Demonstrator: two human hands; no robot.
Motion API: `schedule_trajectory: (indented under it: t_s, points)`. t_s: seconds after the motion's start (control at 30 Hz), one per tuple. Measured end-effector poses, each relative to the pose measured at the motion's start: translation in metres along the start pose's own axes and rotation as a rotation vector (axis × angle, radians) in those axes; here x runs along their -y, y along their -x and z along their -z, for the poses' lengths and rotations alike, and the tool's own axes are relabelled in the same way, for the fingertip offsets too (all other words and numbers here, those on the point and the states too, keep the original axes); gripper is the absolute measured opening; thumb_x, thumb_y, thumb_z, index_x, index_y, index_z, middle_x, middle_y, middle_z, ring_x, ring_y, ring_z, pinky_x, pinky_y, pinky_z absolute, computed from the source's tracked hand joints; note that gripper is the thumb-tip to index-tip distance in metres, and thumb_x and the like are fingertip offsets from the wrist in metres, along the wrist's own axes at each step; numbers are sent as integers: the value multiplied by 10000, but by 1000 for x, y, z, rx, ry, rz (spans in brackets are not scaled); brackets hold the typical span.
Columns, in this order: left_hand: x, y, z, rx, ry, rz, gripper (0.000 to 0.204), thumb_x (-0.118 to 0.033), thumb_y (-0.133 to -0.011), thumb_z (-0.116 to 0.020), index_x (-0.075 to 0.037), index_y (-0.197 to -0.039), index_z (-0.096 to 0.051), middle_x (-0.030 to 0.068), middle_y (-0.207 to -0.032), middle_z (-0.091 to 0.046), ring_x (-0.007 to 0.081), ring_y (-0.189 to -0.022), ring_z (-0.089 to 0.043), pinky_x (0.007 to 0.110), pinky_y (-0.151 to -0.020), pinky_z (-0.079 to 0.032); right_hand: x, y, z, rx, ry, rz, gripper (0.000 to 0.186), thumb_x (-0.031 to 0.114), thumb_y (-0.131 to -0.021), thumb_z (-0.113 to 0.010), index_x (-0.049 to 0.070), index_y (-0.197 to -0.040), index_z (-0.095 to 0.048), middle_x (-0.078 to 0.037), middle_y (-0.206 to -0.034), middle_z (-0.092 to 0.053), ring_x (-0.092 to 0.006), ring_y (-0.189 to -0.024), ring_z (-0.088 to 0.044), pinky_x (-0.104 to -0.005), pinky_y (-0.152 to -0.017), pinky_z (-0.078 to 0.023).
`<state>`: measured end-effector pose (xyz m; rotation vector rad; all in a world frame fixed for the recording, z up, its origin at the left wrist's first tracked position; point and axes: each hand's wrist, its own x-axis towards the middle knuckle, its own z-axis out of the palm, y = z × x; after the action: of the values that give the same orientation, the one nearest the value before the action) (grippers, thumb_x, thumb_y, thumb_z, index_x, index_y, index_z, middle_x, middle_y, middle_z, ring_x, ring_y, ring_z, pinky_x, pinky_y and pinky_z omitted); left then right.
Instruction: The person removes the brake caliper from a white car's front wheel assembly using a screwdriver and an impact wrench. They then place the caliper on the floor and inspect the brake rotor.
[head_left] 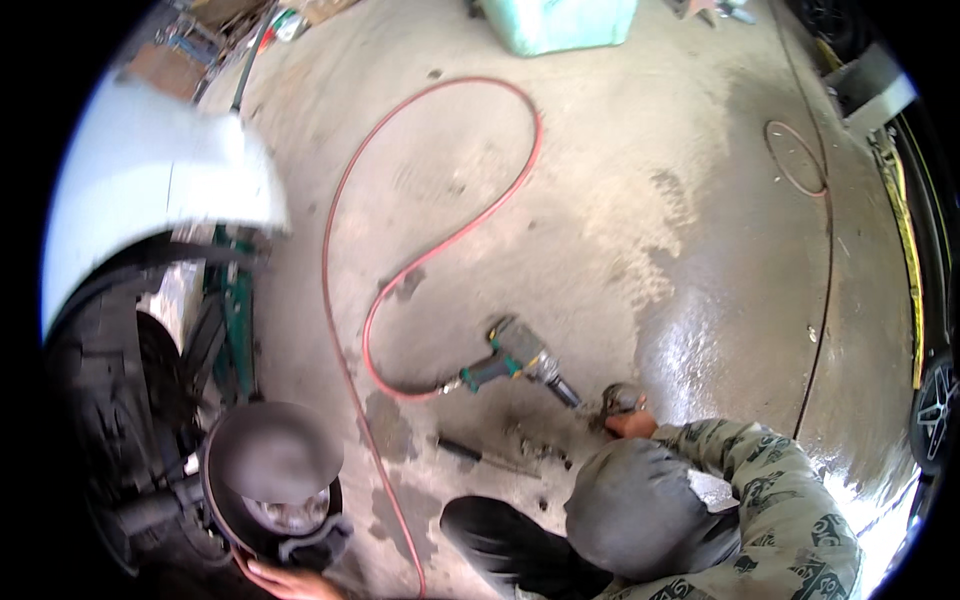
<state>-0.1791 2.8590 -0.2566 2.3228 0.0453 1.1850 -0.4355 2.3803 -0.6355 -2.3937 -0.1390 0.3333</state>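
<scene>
At the lower left, my left hand (275,578) lies along the lower rim of a round brake assembly, its fingers stretched out and partly hidden. A dark grey disc (275,450), smeared by motion, covers much of that assembly. Below the disc shows a shiny metal hub (290,513). My right hand (632,424), in a patterned sleeve, is closed around a small dark, rounded metal part (622,398) close to the floor. Just left of it lies a green and black impact wrench (515,355) with its socket pointing toward the hand.
A red air hose (335,190) loops over the concrete. A black-handled screwdriver (460,449) and small loose parts (540,450) lie before my knees (640,510). A raised white car (170,160) stands left, a green container (560,22) far off, and wet floor (740,300) spreads right.
</scene>
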Motion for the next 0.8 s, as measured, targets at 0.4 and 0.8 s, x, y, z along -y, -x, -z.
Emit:
schedule_trajectory:
  t_s: [0.4,0.8]
  points:
    - [-55,7,0,119,-152,53,421,-234,-1084,-384,103,-1293,-523,284,-1251,-581,377,-1118,-574,455,-977,-446,-21,5,-37,58,-241,-118,181,267,-882,-578,91,-926,-586,-111,-803,-629,-340,-714,-635,-496,-645,-501]
    - [-49,-21,-1,188,-201,127,445,-304,-1047,-460,52,-1308,-516,253,-1249,-576,334,-1122,-565,435,-981,-424,32,-31,0,104,-138,-284,129,182,-859,-601,60,-844,-642,-189,-768,-641,-394,-700,-634,-508,-613,-491]
